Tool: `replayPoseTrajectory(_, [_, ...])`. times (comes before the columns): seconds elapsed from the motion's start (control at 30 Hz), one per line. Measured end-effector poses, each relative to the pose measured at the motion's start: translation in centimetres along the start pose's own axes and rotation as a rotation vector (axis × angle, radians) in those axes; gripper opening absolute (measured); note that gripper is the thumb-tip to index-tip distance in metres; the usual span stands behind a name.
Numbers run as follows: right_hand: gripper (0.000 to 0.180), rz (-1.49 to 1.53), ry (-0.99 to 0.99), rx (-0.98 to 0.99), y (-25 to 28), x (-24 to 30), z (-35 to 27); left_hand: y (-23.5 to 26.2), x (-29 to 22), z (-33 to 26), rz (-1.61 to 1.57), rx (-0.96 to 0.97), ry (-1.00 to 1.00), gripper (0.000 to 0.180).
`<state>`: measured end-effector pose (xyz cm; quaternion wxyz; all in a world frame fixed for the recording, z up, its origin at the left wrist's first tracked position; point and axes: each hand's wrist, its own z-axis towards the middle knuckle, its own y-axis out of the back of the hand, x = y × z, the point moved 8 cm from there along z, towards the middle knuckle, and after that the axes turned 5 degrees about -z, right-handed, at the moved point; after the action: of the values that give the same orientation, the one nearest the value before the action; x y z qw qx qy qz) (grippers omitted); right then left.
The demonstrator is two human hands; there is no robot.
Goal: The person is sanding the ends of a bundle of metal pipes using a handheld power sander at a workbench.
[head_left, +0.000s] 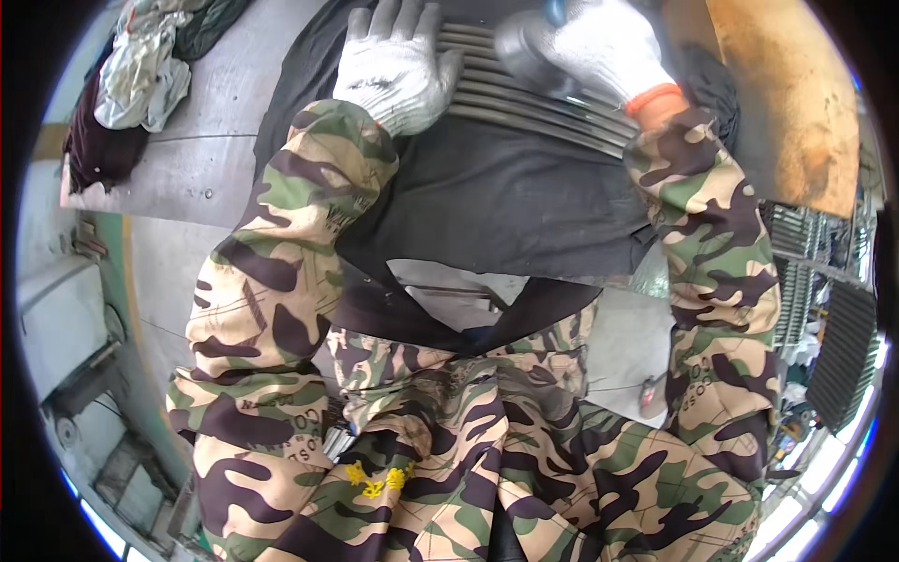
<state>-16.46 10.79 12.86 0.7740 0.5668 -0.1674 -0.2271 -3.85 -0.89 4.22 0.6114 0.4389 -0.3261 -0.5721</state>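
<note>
Several thin grey metal rods (538, 114) lie side by side across a black cloth (506, 206). My left hand (393, 73), in a white and grey knit glove, rests flat over their left ends with its fingers stretched out. Above the rods, my right hand (604, 49), in a white glove with an orange cuff, is closed round a tool with a grey round head (527, 51). Motion smears that head, so its exact kind is unclear. A bit of blue shows at the tool's top, by the picture's upper edge. My right fingers are partly hidden.
The black cloth covers part of a grey metal table (201, 178). Crumpled rags (140, 80) lie at its far left. On the right is a brown, stained board (796, 103). Metal racks (801, 272) stand beyond my right arm, and grey machinery (75, 328) is at the left.
</note>
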Motion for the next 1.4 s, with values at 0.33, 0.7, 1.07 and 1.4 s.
replayPoseTrajectory(0.33, [0.027,0.009,0.070,-0.056,0.9,-2.3,-0.7,0.5,0.9,0.0,0.033,-0.007,0.001,0.058])
replayPoseTrajectory(0.7, [0.032,0.037,0.074,0.019,3.3,-6.2,-5.9,-1.7,4.2,1.5,0.144,0.015,-0.066,0.051])
replayPoseTrajectory(1.07, [0.027,0.036,0.064,-0.062,3.2,-6.1,-4.8,-2.0,5.7,3.4,0.047,0.028,0.029,0.061])
replayPoseTrajectory(1.4, [0.034,0.079,0.001,0.068,2.8,-6.5,-4.6,0.7,1.4,-0.3,-0.031,0.211,-0.186,0.114])
